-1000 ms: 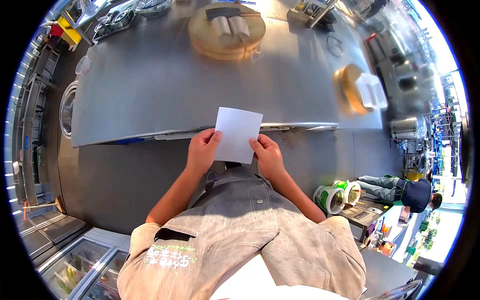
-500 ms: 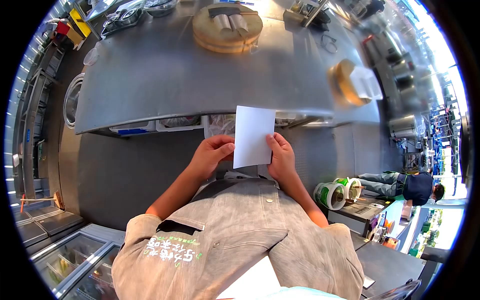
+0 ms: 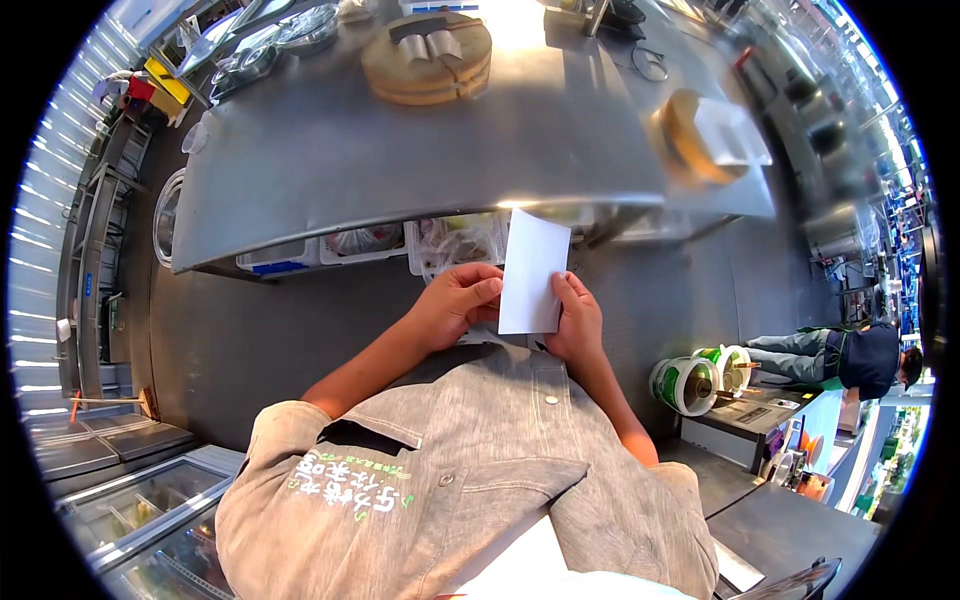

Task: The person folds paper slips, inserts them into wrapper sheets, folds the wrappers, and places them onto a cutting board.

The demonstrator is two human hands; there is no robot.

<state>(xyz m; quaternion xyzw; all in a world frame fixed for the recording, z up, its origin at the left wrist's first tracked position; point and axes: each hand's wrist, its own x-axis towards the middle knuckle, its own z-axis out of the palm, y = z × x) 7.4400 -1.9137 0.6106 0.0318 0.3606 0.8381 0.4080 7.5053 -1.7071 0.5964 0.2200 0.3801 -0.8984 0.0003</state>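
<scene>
A blank white sheet of paper (image 3: 533, 272) is held upright in front of my body, just before the table edge. My right hand (image 3: 577, 318) grips its right edge, thumb on the near face and fingers behind. At the opposite edge, my left hand (image 3: 458, 303) is closed, its thumb and bent fingers meeting at the sheet; its fingertips are partly hidden behind the paper.
Ahead stands a steel table (image 3: 400, 160) bearing a round chopping block (image 3: 425, 75) with a cleaver (image 3: 425, 27). Plastic baskets (image 3: 360, 243) sit below. To the right are another round block (image 3: 685, 135), white-green buckets (image 3: 685, 385) and a person (image 3: 865, 358) further off.
The view has shifted, so the table and blocks sit further up and the paper and hands further right. The paper leans slightly differently; both hands stay at its edges.
</scene>
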